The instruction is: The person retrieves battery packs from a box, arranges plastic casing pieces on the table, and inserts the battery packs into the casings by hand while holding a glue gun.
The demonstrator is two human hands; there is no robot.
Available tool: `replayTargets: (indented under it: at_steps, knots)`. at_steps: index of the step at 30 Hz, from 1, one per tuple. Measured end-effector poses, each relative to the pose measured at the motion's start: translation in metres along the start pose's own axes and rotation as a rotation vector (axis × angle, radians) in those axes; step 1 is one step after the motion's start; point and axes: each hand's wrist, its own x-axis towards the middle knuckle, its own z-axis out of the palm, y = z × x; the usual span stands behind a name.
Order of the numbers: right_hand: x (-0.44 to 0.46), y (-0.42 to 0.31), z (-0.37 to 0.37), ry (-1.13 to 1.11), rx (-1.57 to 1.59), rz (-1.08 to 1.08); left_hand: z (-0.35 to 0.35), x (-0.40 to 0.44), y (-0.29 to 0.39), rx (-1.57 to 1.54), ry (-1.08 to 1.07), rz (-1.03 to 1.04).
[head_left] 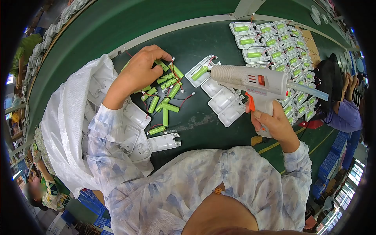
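A loose white shirt with a faint blue leaf print [156,203] lies nearest the camera, on the near side of the heap of slim green cylindrical batteries with red and black leads [168,83], which rests on the dark green counter [203,135].

The left hand [141,71] is bent over the heap's upper left part, thumb and index finger curled a little apart with a green battery showing in the gap — whether they pinch it, I cannot tell. To lift one well, it seems best to take it by the green body and ease its leads free, since the wires cross and could snag.

Right of the heap, the right hand [276,121] is wrapped around the grip of a white plastic glue gun with an orange trigger [266,80], a finger by the trigger. Its ridged barrel points toward the heap; keeping that end off the wires looks wise.

Between heap and gun sits a white plastic shell holding one battery [194,74], with bare white shells [225,100] just below it. Farther right of the heap are rows of battery-filled white shells [252,60]; left of it — around the left forearm — a white woven sack of shells [64,117].
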Motion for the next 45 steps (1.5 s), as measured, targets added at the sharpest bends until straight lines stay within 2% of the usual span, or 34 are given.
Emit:
replayTargets:
  at_steps: [1, 4, 10, 13, 16, 22, 23, 26, 27, 31, 34, 38, 42, 45]
  knots:
    - [0.0, -0.001, 0.0, -0.006, 0.004, 0.004, -0.001, 0.0, 0.0, -0.101, -0.027, -0.052]
    - [-0.002, -0.004, -0.001, -0.02, 0.019, 0.001, -0.001, 0.001, 0.008, -0.122, -0.02, -0.234]
    - [-0.004, -0.013, 0.002, -0.028, 0.132, -0.032, 0.005, -0.008, 0.005, -0.022, 0.058, -0.15]
    - [-0.004, -0.007, 0.0, -0.049, 0.167, -0.029, 0.008, -0.01, 0.01, -0.089, 0.103, -0.161]
    - [-0.003, -0.008, 0.0, -0.048, 0.169, -0.045, 0.004, -0.009, 0.024, -0.048, 0.013, -0.315]
    - [-0.004, -0.01, -0.002, -0.049, 0.137, -0.048, -0.029, -0.027, 0.045, -0.342, 0.093, -0.184]
    - [-0.004, -0.009, -0.004, -0.053, 0.119, -0.032, -0.03, -0.024, 0.047, -0.222, 0.142, -0.191]
    - [-0.004, -0.012, -0.002, -0.047, 0.12, -0.061, -0.026, -0.017, 0.024, -0.177, -0.004, -0.298]
    - [-0.004, -0.012, -0.001, -0.034, 0.137, -0.079, -0.027, -0.018, 0.025, -0.249, 0.058, -0.241]
    - [-0.007, -0.011, -0.004, -0.019, 0.136, -0.07, -0.025, -0.013, 0.029, 0.02, -0.104, -0.275]
    - [-0.006, -0.008, -0.002, -0.012, 0.165, -0.095, -0.036, -0.018, 0.026, -0.088, -0.099, -0.204]
    - [-0.004, -0.007, -0.003, -0.02, 0.159, -0.077, -0.067, -0.032, 0.029, -0.616, 0.052, -0.19]
    - [-0.001, -0.006, -0.003, -0.039, 0.16, -0.082, -0.056, -0.021, 0.028, -0.692, 0.213, -0.166]
    - [-0.002, -0.009, -0.002, -0.036, 0.166, -0.083, -0.047, -0.009, 0.028, -0.7, 0.222, -0.127]
